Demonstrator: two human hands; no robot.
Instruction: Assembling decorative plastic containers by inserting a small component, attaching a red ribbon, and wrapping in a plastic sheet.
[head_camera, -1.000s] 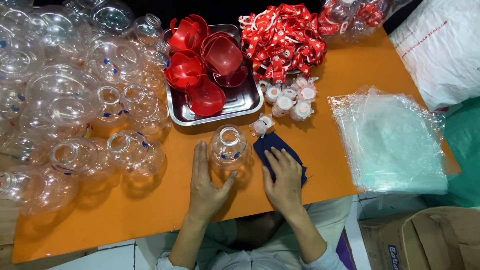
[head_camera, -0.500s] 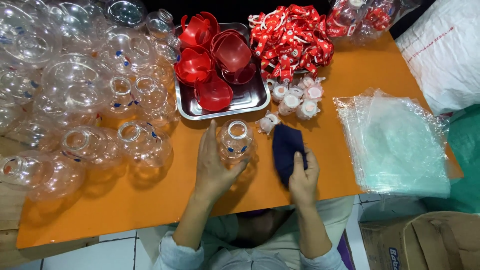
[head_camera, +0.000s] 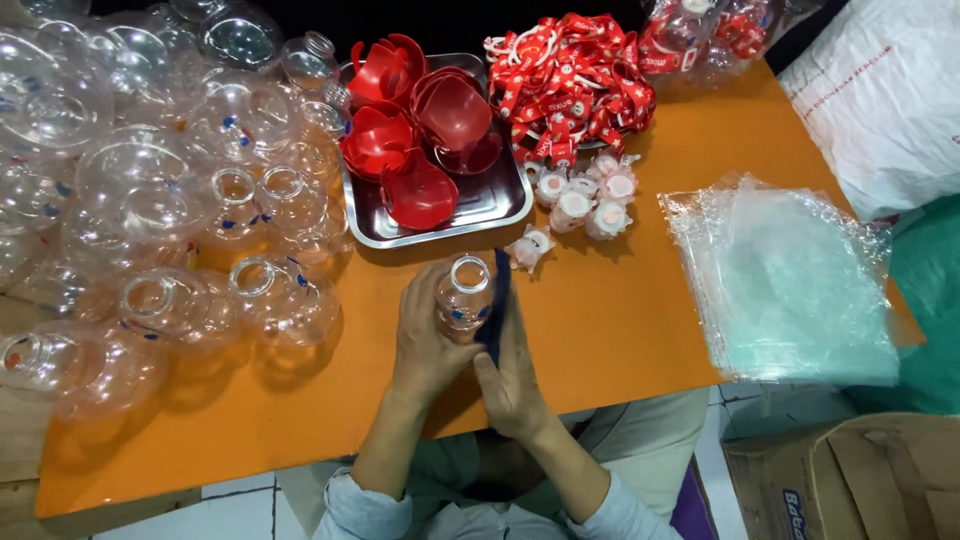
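The left hand (head_camera: 428, 338) wraps its fingers around a clear bottle (head_camera: 465, 298) that stands upright on the orange table (head_camera: 620, 320), just in front of the steel tray (head_camera: 470, 215). The right hand (head_camera: 512, 375) presses a dark blue cloth (head_camera: 499, 315) against the bottle's right side, fingers together and flat on the cloth. A second ago the cloth lay spread on the table to the right of the bottle with the right hand on top of it – now it is folded up between palm and bottle, and both hands have closed in on either side.

Red caps (head_camera: 420, 130) fill the tray. A heap of red straps (head_camera: 570, 80) lies behind it, with small white stoppers (head_camera: 585, 200) just in front of the heap. Empty clear bottles (head_camera: 150, 190) crowd the left of the table – a stack of plastic bags (head_camera: 790, 280) lies well apart at the right
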